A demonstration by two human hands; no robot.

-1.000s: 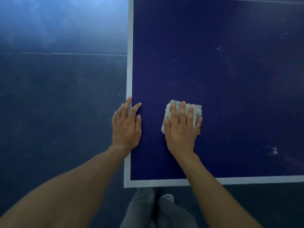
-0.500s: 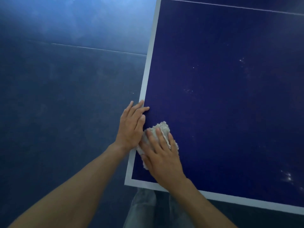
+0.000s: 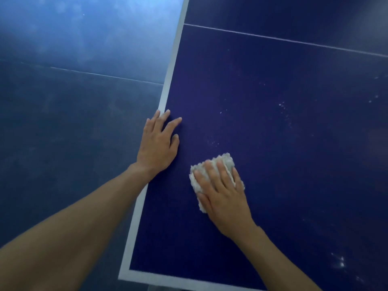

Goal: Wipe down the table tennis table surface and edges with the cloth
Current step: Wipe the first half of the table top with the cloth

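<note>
While on table (image 3: 294, 164), cloth (image 3: 227, 161) under fingers (image 3: 213, 175).

The cloth (image 3: 225, 161) lies on the worktop (image 3: 294, 164) near its near left corner, a little in from the left edge. The right hand (image 3: 222, 192) lies flat on top of the cloth. The left hand (image 3: 157, 148) rests on the worktop's left edge, left of the cloth and slightly farther back, apart from it. The floor (image 3: 63, 122) lies to the left of that edge.

Bare left hand (image 3: 157, 148), bare right hand (image 3: 223, 199)
</note>
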